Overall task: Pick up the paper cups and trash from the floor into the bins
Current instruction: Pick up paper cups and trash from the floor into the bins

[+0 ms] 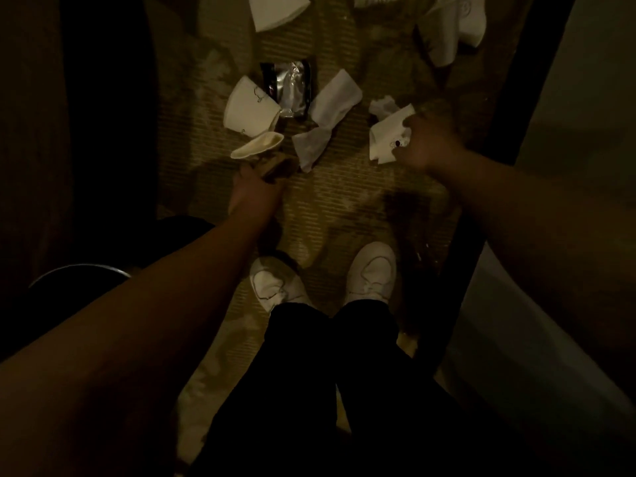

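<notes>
Patterned carpet floor point(344, 201) carries our litter: paper cups point(249, 106) far left, a foil wrapper point(290, 86) beside them, napkins point(330, 122) in the middle. Our left hand point(256, 187) clamps a flattened cup point(257, 145), our right hand point(430, 139) pinches crumpled paper point(387, 136), likely gathering handfuls for the bins.

There are about five white paper cups on the floor: one in the left hand point(254, 187), one point(249, 106) beside it, one in the right hand point(430, 139), and two at the far edge. Also two tissues point(327, 118), one shiny wrapper point(289, 86) and two white shoes point(370, 273).
</notes>
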